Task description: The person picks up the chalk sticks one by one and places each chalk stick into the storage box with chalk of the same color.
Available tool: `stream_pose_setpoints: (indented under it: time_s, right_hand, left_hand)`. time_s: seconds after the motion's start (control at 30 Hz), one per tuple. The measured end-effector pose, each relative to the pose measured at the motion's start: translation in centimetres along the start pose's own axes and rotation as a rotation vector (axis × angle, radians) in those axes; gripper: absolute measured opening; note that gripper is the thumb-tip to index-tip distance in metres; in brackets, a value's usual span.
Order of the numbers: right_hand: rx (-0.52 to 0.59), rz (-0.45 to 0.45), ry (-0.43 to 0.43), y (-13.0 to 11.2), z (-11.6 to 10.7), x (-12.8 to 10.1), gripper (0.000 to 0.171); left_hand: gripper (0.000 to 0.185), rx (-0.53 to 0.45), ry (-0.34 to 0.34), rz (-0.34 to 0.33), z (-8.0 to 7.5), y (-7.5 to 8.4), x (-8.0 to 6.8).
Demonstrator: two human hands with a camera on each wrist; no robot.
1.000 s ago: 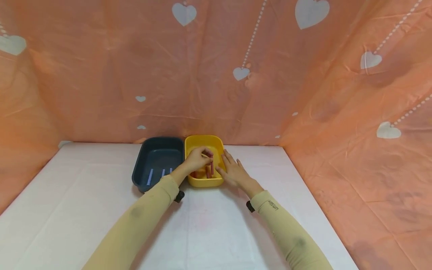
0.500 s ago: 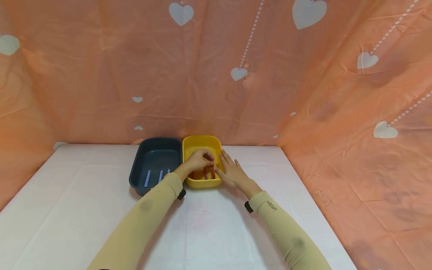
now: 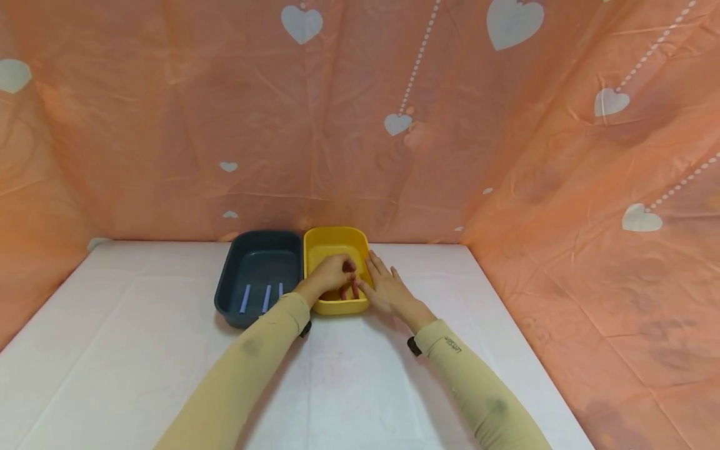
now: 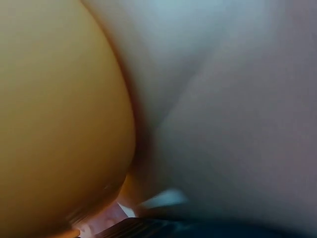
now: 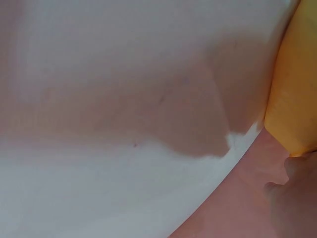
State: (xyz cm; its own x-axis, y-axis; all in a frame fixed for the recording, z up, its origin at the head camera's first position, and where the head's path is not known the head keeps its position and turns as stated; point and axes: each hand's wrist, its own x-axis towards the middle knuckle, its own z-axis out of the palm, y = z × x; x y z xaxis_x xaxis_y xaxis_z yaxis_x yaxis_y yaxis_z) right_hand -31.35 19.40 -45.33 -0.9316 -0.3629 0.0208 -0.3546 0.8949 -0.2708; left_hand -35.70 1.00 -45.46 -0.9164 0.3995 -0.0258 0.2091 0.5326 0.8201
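Note:
My left hand [image 3: 332,273] reaches into the yellow tray [image 3: 347,307] with its fingers curled. Finger and thumb appear to pinch the far end of a dark red stick [image 3: 355,290]; that end is hidden behind them. Beside it, partly covered by the hand, lies another dark red stick [image 3: 344,294]. My right hand [image 3: 392,292] rests its straight fingers along the tray's right side. The right wrist view catches part of that hand [image 5: 299,201] below the tray's yellow wall [image 5: 296,84]. In the left wrist view only the blurred yellow tray wall [image 4: 64,109] shows; no fingers can be made out.
A dark blue tray [image 3: 223,289] touches the yellow tray's left side. Three lilac sticks [image 3: 267,299] lie apart in its near half. Both trays stand at the back of the white table [image 3: 349,387], close to an orange curtain [image 3: 337,125] with hearts.
The dark red stick, upright in my left fingers a second ago, is now lower, down beside the other one. The left hand has dropped slightly; the right hand keeps its place.

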Motion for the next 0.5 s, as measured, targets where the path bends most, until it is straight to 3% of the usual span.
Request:
stream_pose_setpoints:
  time_s: [0.3, 0.5]
  right_hand:
    - [0.009, -0.003, 0.004, 0.04, 0.02, -0.03, 0.072]
    - [0.001, -0.004, 0.014, 0.19, 0.16, 0.01, 0.072]
  left_hand:
    - [0.019, 0.235, 0.006, 0.004, 0.38, -0.17, 0.6]
    - [0.019, 0.298, 0.005, 0.027, 0.64, -0.5, 0.96]
